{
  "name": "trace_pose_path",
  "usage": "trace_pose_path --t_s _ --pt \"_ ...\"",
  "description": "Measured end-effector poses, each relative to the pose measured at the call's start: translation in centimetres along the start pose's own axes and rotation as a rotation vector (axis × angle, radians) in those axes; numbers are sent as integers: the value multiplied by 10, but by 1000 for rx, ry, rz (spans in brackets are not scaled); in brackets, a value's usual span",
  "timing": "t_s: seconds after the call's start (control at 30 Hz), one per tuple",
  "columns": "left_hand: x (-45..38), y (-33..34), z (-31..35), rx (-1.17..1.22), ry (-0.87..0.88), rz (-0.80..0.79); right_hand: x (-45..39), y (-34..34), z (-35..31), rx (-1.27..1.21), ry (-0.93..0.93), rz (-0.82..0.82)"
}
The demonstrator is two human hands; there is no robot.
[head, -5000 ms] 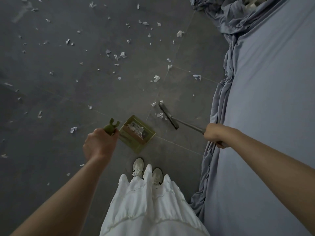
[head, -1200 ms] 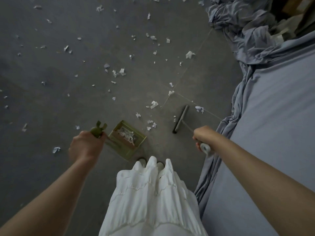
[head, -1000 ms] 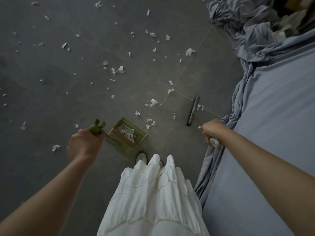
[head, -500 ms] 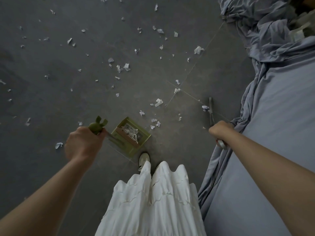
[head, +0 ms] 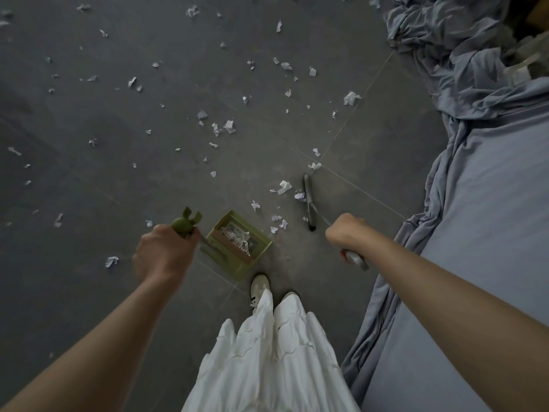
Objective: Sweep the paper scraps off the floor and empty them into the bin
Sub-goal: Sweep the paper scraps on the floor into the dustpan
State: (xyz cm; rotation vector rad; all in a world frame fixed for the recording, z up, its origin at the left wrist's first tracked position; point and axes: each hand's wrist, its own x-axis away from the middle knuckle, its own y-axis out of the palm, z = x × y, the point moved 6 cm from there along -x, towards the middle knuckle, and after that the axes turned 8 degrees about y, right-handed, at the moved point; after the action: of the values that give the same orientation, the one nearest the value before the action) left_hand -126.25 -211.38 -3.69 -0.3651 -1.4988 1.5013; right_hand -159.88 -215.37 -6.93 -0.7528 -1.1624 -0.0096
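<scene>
Scattered across the dark floor (head: 89,263), from far left to centre: white paper scraps (head: 229,126), thickest toward the upper middle. Lower left, left hand (head: 162,252) fisted round the green handle (head: 185,224) of a green dustpan (head: 239,248), resting on the floor and already filled with scraps. Just beyond the pan, a few more scraps beside the dark broom head (head: 309,203), down on the floor. Right hand (head: 346,233) wrapped round the broom's pale handle (head: 355,260). Below centre, white skirt (head: 267,361) and a white shoe (head: 259,288). Far right, rumpled grey-blue sheet (head: 490,188).
</scene>
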Motion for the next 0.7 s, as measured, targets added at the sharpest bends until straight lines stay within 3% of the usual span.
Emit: trace_pose_path --t_s 0.3,0.7 --pt "-15 1 -17 45 -25 6 -31 -30 -12 84 31 122" --pt "-22 2 -8 26 -6 17 -44 -43 -47 93 -102 195"
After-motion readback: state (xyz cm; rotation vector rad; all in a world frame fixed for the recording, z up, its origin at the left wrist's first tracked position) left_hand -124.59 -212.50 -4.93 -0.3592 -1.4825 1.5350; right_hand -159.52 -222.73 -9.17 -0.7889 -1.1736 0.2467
